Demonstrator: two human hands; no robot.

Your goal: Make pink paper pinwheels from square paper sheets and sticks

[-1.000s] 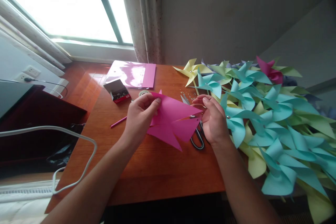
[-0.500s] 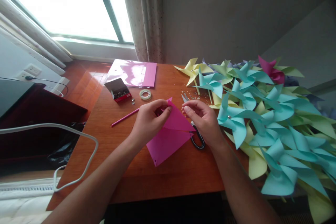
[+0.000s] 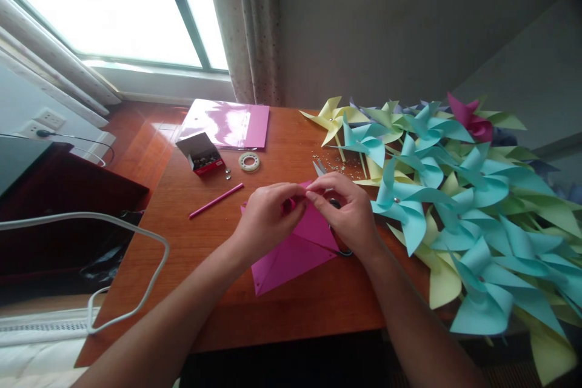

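A magenta paper sheet (image 3: 291, 264) with slits cut toward its middle and small holes near its corners lies partly lifted over the table. My left hand (image 3: 269, 213) pinches one corner of it. My right hand (image 3: 348, 209) has come up against the left, its thumb and finger closed at the same corner; whether a small part sits between the fingertips is hidden. Behind my right hand lie scissors (image 3: 319, 167), blades pointing away and handles mostly covered. Left of my hands rests a pink stick (image 3: 216, 200).
An opened small box (image 3: 204, 157) of metal fasteners, loose fasteners (image 3: 228, 174) and a tape roll (image 3: 249, 162) stand at the back left, before packaged pink paper (image 3: 227, 124). Many finished paper pinwheels (image 3: 402, 203) cover the right side. A white cable (image 3: 154, 233) loops over the left edge.
My right hand has moved left to meet the left hand at the paper corner. The paper has turned slightly and its lifted corner has come down toward the middle.
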